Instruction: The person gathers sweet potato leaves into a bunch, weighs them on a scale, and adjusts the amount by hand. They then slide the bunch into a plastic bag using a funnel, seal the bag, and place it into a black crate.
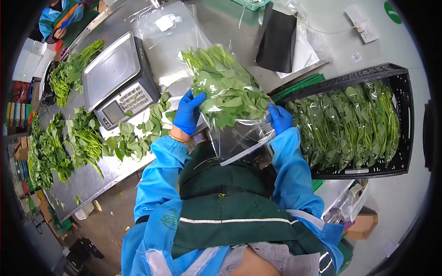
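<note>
Between my two blue-gloved hands is a clear plastic bag of leafy greens point(225, 89), its stems pointing away from me and its loose end toward my body. My left hand point(188, 112) is closed on the left side of the bag. The right side is pinched by my right hand point(279, 118). Left of my left hand, loose leaves point(131, 140) lie on the metal table point(122, 172) in front of a weighing scale point(120, 78). To the right of my right hand stands a black crate point(400, 115) with several bagged bundles of greens point(345, 124) in it.
Several unbagged bunches of greens point(55, 147) lie along the table's left part. Flat clear bags point(168, 32) are at the back, near a black sheet point(276, 41). A cardboard box point(362, 226) sits below the crate. Another person point(60, 20) is at far upper left.
</note>
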`<state>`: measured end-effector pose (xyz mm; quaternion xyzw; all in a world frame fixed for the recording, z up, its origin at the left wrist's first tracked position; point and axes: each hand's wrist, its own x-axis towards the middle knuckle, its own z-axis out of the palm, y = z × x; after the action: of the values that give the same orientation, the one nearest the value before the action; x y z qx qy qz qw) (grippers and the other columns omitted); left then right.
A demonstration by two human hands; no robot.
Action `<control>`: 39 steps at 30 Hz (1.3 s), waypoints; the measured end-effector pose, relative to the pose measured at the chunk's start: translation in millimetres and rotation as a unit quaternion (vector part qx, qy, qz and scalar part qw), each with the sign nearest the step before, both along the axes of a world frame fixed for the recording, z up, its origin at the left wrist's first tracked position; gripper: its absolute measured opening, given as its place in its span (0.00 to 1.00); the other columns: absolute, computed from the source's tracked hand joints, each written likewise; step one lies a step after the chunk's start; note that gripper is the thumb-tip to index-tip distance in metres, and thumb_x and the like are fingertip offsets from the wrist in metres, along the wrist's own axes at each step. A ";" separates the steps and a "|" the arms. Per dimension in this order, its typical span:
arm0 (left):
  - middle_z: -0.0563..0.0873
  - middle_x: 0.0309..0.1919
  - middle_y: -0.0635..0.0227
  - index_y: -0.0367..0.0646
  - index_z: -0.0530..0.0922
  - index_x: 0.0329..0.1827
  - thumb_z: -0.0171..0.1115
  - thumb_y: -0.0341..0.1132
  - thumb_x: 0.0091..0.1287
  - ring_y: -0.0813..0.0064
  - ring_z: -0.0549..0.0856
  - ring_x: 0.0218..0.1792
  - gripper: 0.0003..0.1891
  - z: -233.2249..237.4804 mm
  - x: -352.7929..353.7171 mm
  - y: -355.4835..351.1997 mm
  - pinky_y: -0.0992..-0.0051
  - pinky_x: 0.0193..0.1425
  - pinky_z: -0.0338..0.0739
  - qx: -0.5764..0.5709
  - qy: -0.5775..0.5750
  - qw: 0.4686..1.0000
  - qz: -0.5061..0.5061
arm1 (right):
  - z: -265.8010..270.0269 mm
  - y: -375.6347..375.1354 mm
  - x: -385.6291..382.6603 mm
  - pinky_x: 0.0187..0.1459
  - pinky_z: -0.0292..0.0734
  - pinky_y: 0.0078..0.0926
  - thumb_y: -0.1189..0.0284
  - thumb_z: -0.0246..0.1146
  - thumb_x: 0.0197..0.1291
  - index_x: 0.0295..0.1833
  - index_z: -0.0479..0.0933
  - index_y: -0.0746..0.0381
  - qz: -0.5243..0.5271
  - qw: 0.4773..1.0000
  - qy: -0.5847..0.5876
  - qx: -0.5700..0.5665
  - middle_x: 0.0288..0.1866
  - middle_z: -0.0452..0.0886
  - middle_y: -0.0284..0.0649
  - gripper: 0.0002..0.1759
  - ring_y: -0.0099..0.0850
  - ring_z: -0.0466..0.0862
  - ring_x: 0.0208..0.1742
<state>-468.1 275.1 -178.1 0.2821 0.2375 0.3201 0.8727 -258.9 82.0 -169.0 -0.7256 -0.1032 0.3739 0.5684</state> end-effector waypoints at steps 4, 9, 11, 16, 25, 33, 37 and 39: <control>0.79 0.47 0.65 0.37 0.67 0.59 0.59 0.30 0.60 0.74 0.78 0.45 0.23 -32.5 -33.6 -25.4 0.75 0.51 0.72 -0.008 0.244 0.969 0.034 | -33.0 -15.6 1.8 0.25 0.66 0.15 0.68 0.64 0.54 0.41 0.77 0.64 0.060 0.998 0.012 -0.013 0.27 0.78 0.31 0.12 0.17 0.73 0.25; 0.81 0.37 0.67 0.39 0.76 0.49 0.60 0.34 0.61 0.79 0.78 0.33 0.14 -42.8 -66.2 -121.0 0.79 0.38 0.74 0.008 0.346 0.938 0.015 | -70.5 -61.5 -3.4 0.34 0.70 0.16 0.75 0.67 0.49 0.47 0.74 0.65 0.126 0.989 0.069 0.029 0.34 0.79 0.34 0.18 0.20 0.76 0.33; 0.81 0.32 0.69 0.39 0.78 0.43 0.60 0.34 0.61 0.80 0.77 0.29 0.11 -54.8 -66.2 -137.8 0.80 0.34 0.73 -0.029 0.310 0.950 -0.016 | -68.5 -68.4 -0.1 0.34 0.70 0.16 0.75 0.67 0.49 0.45 0.75 0.65 0.120 0.990 0.066 0.017 0.33 0.79 0.34 0.16 0.20 0.76 0.33; 0.80 0.25 0.71 0.40 0.79 0.36 0.58 0.34 0.62 0.81 0.77 0.24 0.07 -46.5 -66.7 -157.4 0.80 0.29 0.73 -0.046 0.295 0.954 -0.006 | -59.5 -74.6 16.5 0.33 0.72 0.17 0.76 0.66 0.49 0.36 0.77 0.65 0.097 0.994 -0.002 -0.041 0.29 0.79 0.34 0.08 0.21 0.76 0.30; 0.80 0.24 0.75 0.42 0.80 0.36 0.57 0.36 0.63 0.85 0.75 0.23 0.08 -32.1 -63.3 -172.9 0.83 0.29 0.71 -0.036 0.286 0.958 0.009 | -32.3 -95.9 16.1 0.23 0.66 0.14 0.71 0.66 0.50 0.31 0.75 0.60 0.087 0.995 -0.028 -0.035 0.25 0.79 0.32 0.07 0.17 0.74 0.22; 0.81 0.28 0.72 0.42 0.79 0.39 0.57 0.35 0.63 0.82 0.78 0.26 0.08 -28.3 -75.2 -175.6 0.81 0.31 0.74 -0.054 0.311 0.949 -0.004 | 33.4 -70.3 -60.3 0.31 0.74 0.19 0.75 0.65 0.52 0.44 0.75 0.61 0.177 0.950 -0.257 0.021 0.30 0.79 0.32 0.13 0.19 0.77 0.28; 0.81 0.28 0.73 0.41 0.78 0.41 0.54 0.35 0.65 0.83 0.78 0.28 0.09 -44.0 -77.6 -174.8 0.82 0.32 0.74 0.021 0.293 0.955 -0.028 | 18.7 -40.5 -108.6 0.37 0.75 0.30 0.66 0.64 0.50 0.43 0.73 0.55 0.468 0.857 -0.215 -0.019 0.36 0.79 0.38 0.14 0.34 0.80 0.35; 0.81 0.29 0.74 0.41 0.78 0.42 0.53 0.36 0.66 0.83 0.78 0.28 0.09 -39.5 -79.7 -173.9 0.82 0.32 0.74 0.050 0.299 0.952 -0.033 | 2.7 -31.0 -121.7 0.36 0.75 0.32 0.65 0.63 0.50 0.41 0.73 0.55 0.493 0.823 -0.282 -0.013 0.36 0.79 0.38 0.13 0.37 0.80 0.36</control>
<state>-547.9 101.3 -217.6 0.4159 0.4618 0.2032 0.7566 -380.6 51.0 -166.3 -0.6593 -0.5981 0.3842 0.2450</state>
